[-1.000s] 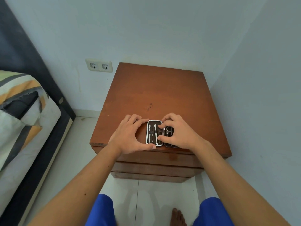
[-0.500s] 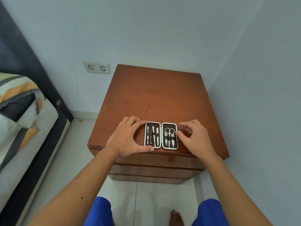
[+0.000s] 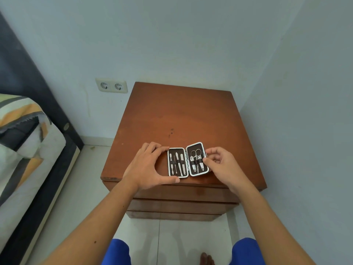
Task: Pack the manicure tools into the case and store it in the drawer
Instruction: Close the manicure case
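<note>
case (image 3: 187, 160) lies open between both hands, left grip (image 3: 148, 167) bracketing its edge, right grip (image 3: 219, 163) pinching its rim.

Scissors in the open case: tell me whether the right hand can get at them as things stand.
Probably yes. The case lies open on the nightstand, the scissors sit uncovered in its right half, and the right hand is at that half's edge with nothing between. The left hand holds the other side.

Pale blue walls (image 3: 191, 35) meet in corner; double socket (image 3: 111, 86) low on wall; white tiled floor (image 3: 91, 188); bed (image 3: 24, 150) at left.
</note>
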`<state>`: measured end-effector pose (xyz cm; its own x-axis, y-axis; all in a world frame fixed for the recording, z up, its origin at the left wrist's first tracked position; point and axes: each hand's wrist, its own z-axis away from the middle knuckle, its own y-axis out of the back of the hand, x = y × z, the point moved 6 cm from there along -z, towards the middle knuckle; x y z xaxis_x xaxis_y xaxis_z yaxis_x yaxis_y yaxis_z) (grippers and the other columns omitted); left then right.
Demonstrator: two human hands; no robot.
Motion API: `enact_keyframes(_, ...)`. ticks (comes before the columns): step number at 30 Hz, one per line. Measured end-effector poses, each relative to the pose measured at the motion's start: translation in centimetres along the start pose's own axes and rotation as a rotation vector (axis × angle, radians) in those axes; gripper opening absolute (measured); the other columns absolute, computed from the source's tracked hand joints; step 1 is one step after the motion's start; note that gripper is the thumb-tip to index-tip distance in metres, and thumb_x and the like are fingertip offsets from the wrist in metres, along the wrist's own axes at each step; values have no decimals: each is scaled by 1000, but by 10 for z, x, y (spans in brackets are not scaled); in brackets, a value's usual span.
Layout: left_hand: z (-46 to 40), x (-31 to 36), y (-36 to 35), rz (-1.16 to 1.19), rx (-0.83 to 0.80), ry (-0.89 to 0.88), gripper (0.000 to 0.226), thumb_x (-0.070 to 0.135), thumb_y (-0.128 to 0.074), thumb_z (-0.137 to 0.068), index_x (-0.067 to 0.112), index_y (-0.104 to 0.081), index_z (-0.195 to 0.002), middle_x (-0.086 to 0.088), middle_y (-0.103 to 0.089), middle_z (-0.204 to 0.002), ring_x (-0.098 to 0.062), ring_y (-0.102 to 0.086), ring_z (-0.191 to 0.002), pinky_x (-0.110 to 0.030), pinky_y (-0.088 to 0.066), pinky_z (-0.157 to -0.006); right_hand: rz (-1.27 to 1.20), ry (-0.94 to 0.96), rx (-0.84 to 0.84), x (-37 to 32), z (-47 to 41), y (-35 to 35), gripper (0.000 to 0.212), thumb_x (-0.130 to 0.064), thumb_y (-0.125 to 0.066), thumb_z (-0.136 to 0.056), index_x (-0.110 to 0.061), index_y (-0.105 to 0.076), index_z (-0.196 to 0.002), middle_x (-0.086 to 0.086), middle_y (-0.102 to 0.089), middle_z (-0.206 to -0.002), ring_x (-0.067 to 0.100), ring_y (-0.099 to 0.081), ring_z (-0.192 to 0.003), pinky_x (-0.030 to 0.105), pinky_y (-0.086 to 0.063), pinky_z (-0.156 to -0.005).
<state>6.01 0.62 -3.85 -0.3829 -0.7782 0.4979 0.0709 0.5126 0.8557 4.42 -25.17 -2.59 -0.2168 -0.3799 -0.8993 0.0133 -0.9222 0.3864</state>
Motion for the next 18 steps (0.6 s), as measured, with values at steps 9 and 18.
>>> enact_keyframes(9,-1,-2,-2,40,-28,7,107,101,-63,-59,40,-54,-147,24,-44,-133,-4,-36,-127,-31,-38,-114,232,31,-109,-42,-84,17,20,-13,-68,-99,-29,-76,-107,4,-77,-109,20,-73,-102,35,-59,-92)
enact_keyframes(18,0,-3,-1,46,-8,13,108,100,-66,-57,40,-55,-146,22,-45,-132,-3,-36,-128,-31,-39,-113,316,224,-241,-68,-66,7,16,-24,-69,-99,-35,-77,-108,-11,-77,-103,10,-71,-96,29,-57,-84)
